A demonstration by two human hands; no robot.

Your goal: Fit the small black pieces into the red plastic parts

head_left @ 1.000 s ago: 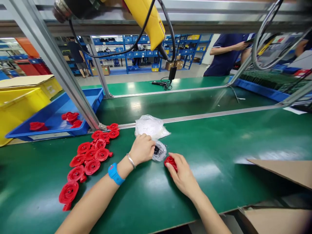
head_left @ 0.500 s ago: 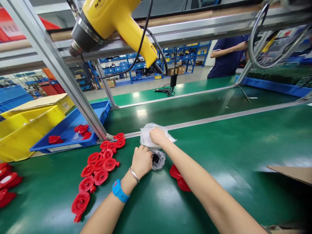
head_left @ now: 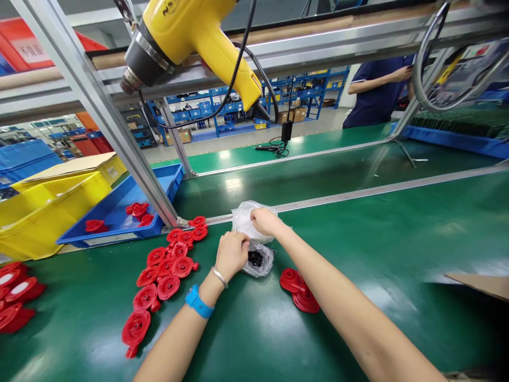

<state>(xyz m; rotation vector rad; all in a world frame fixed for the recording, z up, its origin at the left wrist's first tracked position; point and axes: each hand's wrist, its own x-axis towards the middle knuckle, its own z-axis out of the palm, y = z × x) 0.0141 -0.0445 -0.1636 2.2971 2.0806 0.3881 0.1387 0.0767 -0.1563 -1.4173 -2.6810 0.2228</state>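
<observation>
My left hand (head_left: 231,253) is closed beside an open clear plastic bag (head_left: 265,269) with small black parts (head_left: 255,258) in it. Its fingertips are pinched together at the bag's left rim, and whatever they hold is hidden. Just behind lies a second plastic bag (head_left: 242,220) with whitish contents. Over this one my right hand (head_left: 266,222) bends down, fingers curled and closed, their tips partly out of sight. Two red round plastic parts (head_left: 305,301) lie on the green bench, partly under my right forearm.
Several red round housings (head_left: 167,287) form rows to the left, with more red parts (head_left: 19,292) at the far left. Behind stand a blue tray (head_left: 119,239) and a yellow bin (head_left: 59,212). A yellow heat gun (head_left: 222,58) hangs overhead. Across the bench is a person (head_left: 376,90).
My left hand has drawn slightly up and back from the black parts, showing more of them. My right hand stays over the whitish bag. The view has shifted a little.
</observation>
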